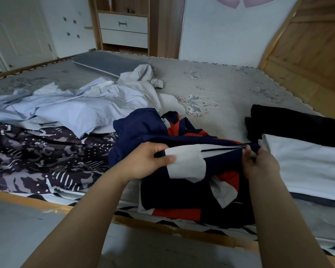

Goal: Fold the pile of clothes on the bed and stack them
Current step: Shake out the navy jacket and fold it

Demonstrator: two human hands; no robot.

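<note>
A navy, red and white garment (184, 192) lies at the bed's near edge, partly spread toward the back. My left hand (143, 161) pinches its white panel on the left. My right hand (259, 161) grips the navy edge on the right, so the fabric is stretched between both hands. To the left lies a loose pile: a pale blue shirt (70, 109), a white-grey garment (141, 78) and a dark camouflage-patterned garment (33, 157). On the right rest a folded black garment (290, 124) and a folded white one (307, 165).
The grey mattress (230, 80) has a wooden frame edge (162, 227) near me and a wooden headboard (307, 41) at right. A grey flat cushion (104, 62) lies at the far side. A drawer cabinet (124, 29) stands behind the bed.
</note>
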